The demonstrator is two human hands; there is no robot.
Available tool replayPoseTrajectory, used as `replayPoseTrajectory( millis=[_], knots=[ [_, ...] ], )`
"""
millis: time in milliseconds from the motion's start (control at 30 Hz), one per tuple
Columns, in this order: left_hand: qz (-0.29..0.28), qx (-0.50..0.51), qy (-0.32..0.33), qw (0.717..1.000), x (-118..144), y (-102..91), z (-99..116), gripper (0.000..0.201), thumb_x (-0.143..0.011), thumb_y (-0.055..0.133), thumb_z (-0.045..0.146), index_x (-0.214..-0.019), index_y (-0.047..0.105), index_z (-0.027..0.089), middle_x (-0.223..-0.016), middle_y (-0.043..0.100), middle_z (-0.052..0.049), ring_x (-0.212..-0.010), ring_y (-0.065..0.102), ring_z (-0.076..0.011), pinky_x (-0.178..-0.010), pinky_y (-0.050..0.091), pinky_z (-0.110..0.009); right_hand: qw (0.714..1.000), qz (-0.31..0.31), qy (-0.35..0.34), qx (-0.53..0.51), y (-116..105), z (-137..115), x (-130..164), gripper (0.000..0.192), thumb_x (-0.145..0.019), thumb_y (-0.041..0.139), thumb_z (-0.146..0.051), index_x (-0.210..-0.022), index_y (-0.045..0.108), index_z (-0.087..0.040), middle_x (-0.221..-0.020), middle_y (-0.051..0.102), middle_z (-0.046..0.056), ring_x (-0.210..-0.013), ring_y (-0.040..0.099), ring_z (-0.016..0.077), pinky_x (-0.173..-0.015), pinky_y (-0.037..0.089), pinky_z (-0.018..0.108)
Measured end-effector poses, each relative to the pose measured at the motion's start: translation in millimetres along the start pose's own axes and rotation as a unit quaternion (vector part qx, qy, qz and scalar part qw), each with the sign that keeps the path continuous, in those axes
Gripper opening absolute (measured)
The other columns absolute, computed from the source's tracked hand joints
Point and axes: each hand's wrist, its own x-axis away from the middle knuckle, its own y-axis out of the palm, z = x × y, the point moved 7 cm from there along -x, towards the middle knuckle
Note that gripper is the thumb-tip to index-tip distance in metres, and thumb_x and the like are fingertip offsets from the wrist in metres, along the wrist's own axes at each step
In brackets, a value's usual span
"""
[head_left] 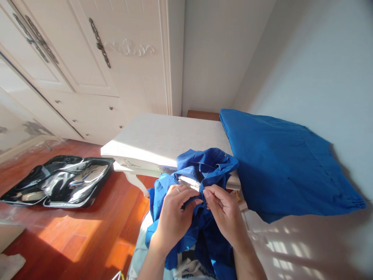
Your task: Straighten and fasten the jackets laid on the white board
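A crumpled blue garment [166,190] with light stitching lies across my lap, its upper part bunched against the edge of the white table. My left hand [177,212] pinches the cloth near an opening that shows a pale lining. Close beside it, my right hand [223,210] grips the same fabric between thumb and fingers, so the two hands almost meet. Whatever small part sits between the fingertips is hidden. Farther right, a second blue garment [282,163] lies folded over the table's right end, untouched by either hand.
The white table [163,130] stands ahead, before a white wardrobe [140,77]. An open black suitcase [58,179] with packed items rests on the reddish wooden floor [84,237] at left. A pale wall [326,77] bounds the right side.
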Motion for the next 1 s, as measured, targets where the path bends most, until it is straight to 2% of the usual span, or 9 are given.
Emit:
replayPoseTrajectory(
  millis=[133, 300, 433, 533, 600, 667, 733, 833, 1000],
  knots=[
    [0.026, 0.011, 0.035, 0.999, 2, -5.3, 4, 0.015, -0.088, 0.069, 0.009, -0.09, 0.072, 0.023, -0.084, 0.075, 0.003, -0.079, 0.067, -0.0143, -0.08, 0.049, -0.029, 0.996, 0.003, 0.075, -0.044, 6, 15, 6, 0.039, -0.103, 0.048, -0.05, -0.088, 0.063, -0.017, -0.066, 0.051, 0.0, -0.06, 0.049, 0.0092, -0.056, 0.042, 0.017],
    [0.075, 0.059, 0.051, 0.994, 4, -10.8, 8, 0.014, -0.089, 0.069, 0.01, -0.089, 0.073, 0.023, -0.082, 0.075, 0.003, -0.077, 0.067, -0.0138, -0.078, 0.051, -0.028, 0.972, -0.001, 0.169, -0.165, 18, 33, 11, 0.047, -0.096, 0.055, -0.064, -0.087, 0.06, -0.017, -0.067, 0.048, -0.001, -0.059, 0.047, 0.0089, -0.054, 0.041, 0.017],
    [0.093, 0.162, -0.004, 0.982, 4, -11.3, -4, 0.009, -0.086, 0.072, 0.016, -0.087, 0.077, 0.024, -0.08, 0.075, 0.001, -0.077, 0.068, -0.0151, -0.075, 0.054, -0.027, 0.942, 0.041, 0.22, -0.251, 25, 42, 11, 0.05, -0.085, 0.068, -0.067, -0.086, 0.061, -0.018, -0.064, 0.045, -0.003, -0.056, 0.044, 0.0085, -0.051, 0.038, 0.018],
    [0.144, 0.265, -0.088, 0.949, 7, -17.4, -28, 0.004, -0.084, 0.076, 0.023, -0.082, 0.078, 0.025, -0.08, 0.076, 0.001, -0.078, 0.07, -0.014, -0.075, 0.056, -0.023, 0.89, 0.124, 0.282, -0.336, 25, 54, 14, 0.056, -0.073, 0.078, -0.07, -0.086, 0.06, -0.018, -0.056, 0.035, -0.006, -0.049, 0.036, 0.0073, -0.045, 0.033, 0.019],
    [0.199, 0.31, -0.142, 0.919, 11, -24.5, -44, 0.002, -0.079, 0.081, 0.026, -0.08, 0.079, 0.025, -0.081, 0.077, 0.001, -0.079, 0.071, -0.0126, -0.076, 0.056, -0.019, 0.872, 0.165, 0.284, -0.364, 21, 58, 14, 0.056, -0.07, 0.083, -0.066, -0.083, 0.059, -0.017, -0.054, 0.033, -0.007, -0.047, 0.035, 0.0062, -0.044, 0.032, 0.018],
    [0.232, 0.33, -0.176, 0.898, 14, -29.6, -54, 0.009, -0.075, 0.085, 0.028, -0.08, 0.08, 0.024, -0.081, 0.078, 0.0, -0.08, 0.072, -0.0121, -0.077, 0.056, -0.017, 0.873, 0.173, 0.263, -0.372, 17, 57, 12, 0.052, -0.072, 0.085, -0.061, -0.079, 0.059, -0.016, -0.054, 0.036, -0.007, -0.048, 0.038, 0.0058, -0.046, 0.034, 0.018],
    [0.244, 0.342, -0.187, 0.888, 15, -32.6, -58, 0.013, -0.073, 0.087, 0.03, -0.082, 0.08, 0.023, -0.082, 0.078, -0.001, -0.08, 0.072, -0.012, -0.078, 0.056, -0.016, 0.873, 0.177, 0.249, -0.379, 12, 54, 10, 0.051, -0.072, 0.085, -0.059, -0.075, 0.059, -0.015, -0.053, 0.039, -0.006, -0.048, 0.041, 0.0063, -0.046, 0.036, 0.018],
    [0.269, 0.349, -0.187, 0.878, 16, -38.5, -60, 0.018, -0.071, 0.089, 0.033, -0.081, 0.079, 0.022, -0.081, 0.078, -0.001, -0.079, 0.072, -0.0111, -0.077, 0.056, -0.015, 0.863, 0.225, 0.228, -0.391, -3, 51, 8, 0.053, -0.068, 0.087, -0.059, -0.071, 0.056, -0.016, -0.049, 0.039, -0.006, -0.046, 0.039, 0.0065, -0.045, 0.037, 0.018],
    [0.337, 0.325, -0.2, 0.861, 25, -54.3, -74, 0.024, -0.068, 0.092, 0.034, -0.081, 0.078, 0.02, -0.081, 0.078, -0.001, -0.075, 0.071, -0.0103, -0.072, 0.056, -0.014, 0.851, 0.265, 0.156, -0.426, -34, 47, 4, 0.057, -0.068, 0.09, -0.046, -0.061, 0.043, -0.015, -0.048, 0.039, -0.005, -0.047, 0.041, 0.0065, -0.047, 0.04, 0.017]
  ],
)
